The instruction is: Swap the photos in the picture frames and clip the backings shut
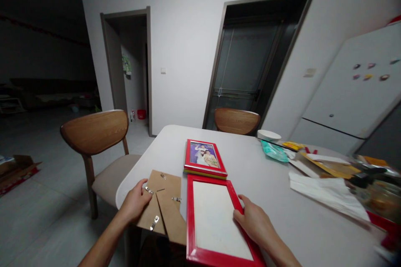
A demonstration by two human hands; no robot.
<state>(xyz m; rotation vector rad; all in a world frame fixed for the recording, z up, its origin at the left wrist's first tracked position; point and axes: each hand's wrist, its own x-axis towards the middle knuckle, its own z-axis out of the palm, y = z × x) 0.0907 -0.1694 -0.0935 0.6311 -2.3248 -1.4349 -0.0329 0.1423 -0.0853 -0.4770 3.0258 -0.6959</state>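
My left hand [137, 201] grips the left edge of a brown frame backing board [151, 206] with metal clips and a stand flap, partly past the table's near edge. My right hand [254, 221] is closed on the right side of a red picture frame [191, 238], whose opening shows a plain white surface [216, 217]. The frame lies right beside the board. Just beyond it on the table sits another red frame [222, 162] holding a photo [203, 155] of people, apparently stacked on something with a yellowish edge.
On the white table [244, 167], a white bowl [268, 135], a teal packet [274, 151], white paper [326, 192] and a glass jar [385, 198] lie to the right. Wooden chairs stand at the left [97, 129] and far side [237, 120]. A fridge [354, 87] stands at right.
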